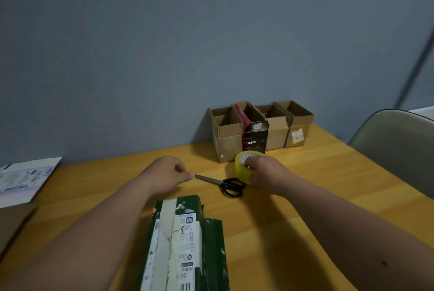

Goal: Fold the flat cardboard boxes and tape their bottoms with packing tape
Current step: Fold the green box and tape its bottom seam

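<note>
1. The right hand (265, 173) grips the yellow tape roll (245, 167), its fingers curled round the rim and into the core, steadying it just above the counter (305, 196).
2. The left hand (168, 173) has fingers pinched together, apparently drawing out the tape's free end; the strip itself is too clear to see.
3. The dark green box (185, 243) lies near the body, bottom seam up, probably awaiting tape.
4. Scissors (225, 183) lie between the hands, handy for cutting.
5. Four finished boxes (258, 126) stand against the wall.
</note>
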